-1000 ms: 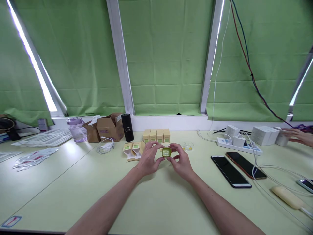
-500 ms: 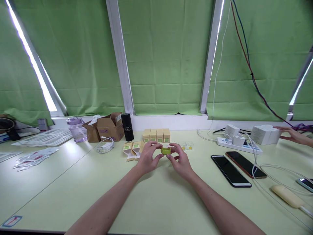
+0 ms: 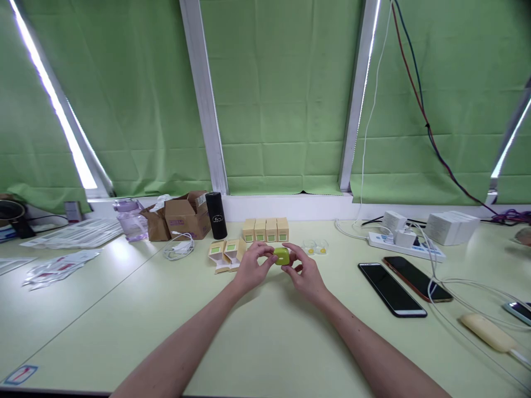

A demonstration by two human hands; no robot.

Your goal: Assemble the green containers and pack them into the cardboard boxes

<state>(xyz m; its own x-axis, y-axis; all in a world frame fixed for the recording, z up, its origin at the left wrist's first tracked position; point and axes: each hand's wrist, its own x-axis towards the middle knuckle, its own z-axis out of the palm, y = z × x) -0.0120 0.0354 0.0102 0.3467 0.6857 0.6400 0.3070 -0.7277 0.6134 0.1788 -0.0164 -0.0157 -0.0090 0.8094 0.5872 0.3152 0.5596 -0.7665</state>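
A small yellow-green case [image 3: 281, 256] is held just above the table between my two hands, its smooth face toward me. My left hand [image 3: 254, 268] grips its left side with thumb and fingers. On its right side, the fingers of my right hand [image 3: 306, 272] close round the edge. Two opened small cartons [image 3: 224, 255] lie left of my left hand. Behind my hands stands a row of several small tan boxes [image 3: 266, 230]. A clear plastic tray [image 3: 316, 247] with small yellow pieces lies behind my right hand.
At the back left are a black bottle [image 3: 216, 215], a cardboard box [image 3: 186, 216] and a purple jug [image 3: 130, 220]. On the right lie two phones [image 3: 392, 289], a power strip [image 3: 406, 246], white boxes [image 3: 451, 228], cables and a cream power bank [image 3: 486, 331].
The yellow-green case looked open before; now it appears closed and turned with its smooth face toward me. Another person's hand has withdrawn from the white boxes toward the right edge.
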